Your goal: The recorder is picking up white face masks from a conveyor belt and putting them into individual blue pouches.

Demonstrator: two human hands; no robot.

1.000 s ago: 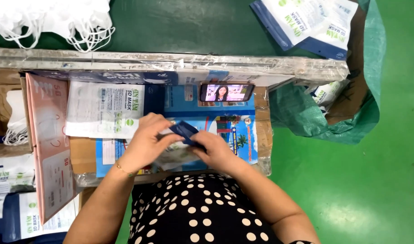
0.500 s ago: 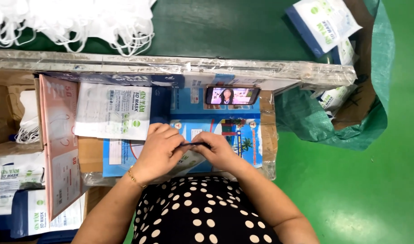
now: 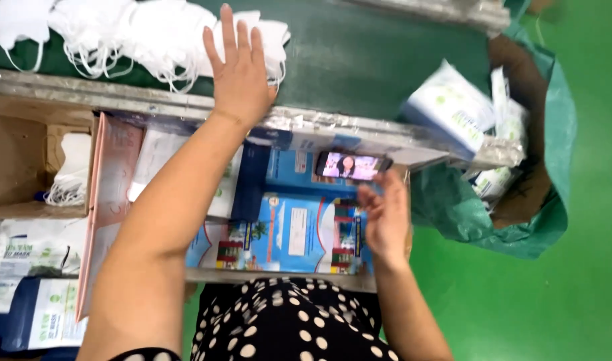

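Observation:
My left hand (image 3: 238,70) reaches forward over the metal rail, fingers spread, above a heap of white face masks (image 3: 139,37) on the dark green belt. It holds nothing that I can see. My right hand (image 3: 386,217) hovers over the blue printed sheet (image 3: 289,234) on the work tray, just below a phone (image 3: 353,165) with a lit screen. Its fingers are loosely curled and nothing shows in them.
A green sack (image 3: 513,167) at the right holds several white and blue mask packets (image 3: 449,107). A pink board (image 3: 109,194) stands on edge at the left, beside a cardboard box (image 3: 25,160) with masks. More packets (image 3: 32,287) lie at lower left.
Both hands left the packet they held together over the blue sheet. The left hand shot forward to the masks on the belt; the right hand moved right, near the phone.

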